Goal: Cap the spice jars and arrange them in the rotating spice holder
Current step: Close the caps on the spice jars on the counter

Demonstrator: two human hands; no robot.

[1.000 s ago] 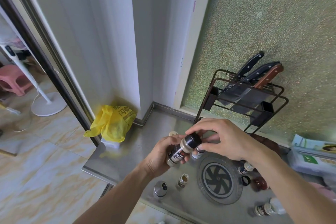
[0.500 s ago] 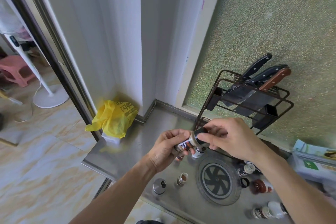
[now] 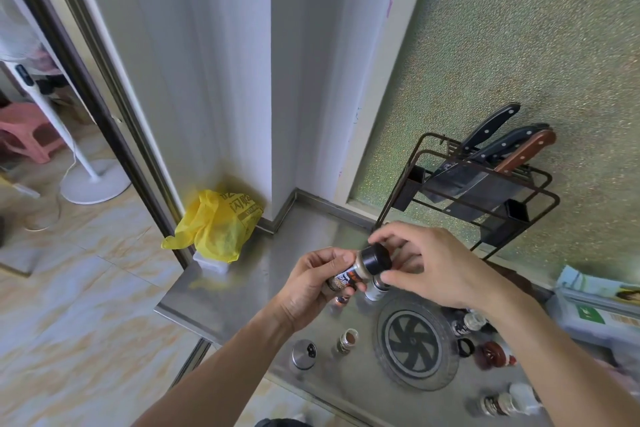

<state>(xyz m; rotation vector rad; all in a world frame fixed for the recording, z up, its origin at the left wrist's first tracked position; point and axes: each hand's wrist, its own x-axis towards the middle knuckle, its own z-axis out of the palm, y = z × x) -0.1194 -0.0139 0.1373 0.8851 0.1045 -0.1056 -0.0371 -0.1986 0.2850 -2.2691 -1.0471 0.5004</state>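
Spice jar point(image 3: 349, 277) sits tipped in my left hand point(image 3: 311, 291), above the counter point(image 3: 242, 288). My right hand point(image 3: 433, 267) pinches its black cap point(image 3: 376, 258). Other jars lie about; the round holder point(image 3: 417, 345) looks empty, so most work remains.

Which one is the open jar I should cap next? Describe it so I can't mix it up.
Start at the round black rotating spice holder lying on the steel counter. Just to its left stands a small uncapped glass jar of brown spice, beside a loose round silver lid. Unlike the black-capped jar gripped in the left hand, it stands alone and upright with its mouth open.
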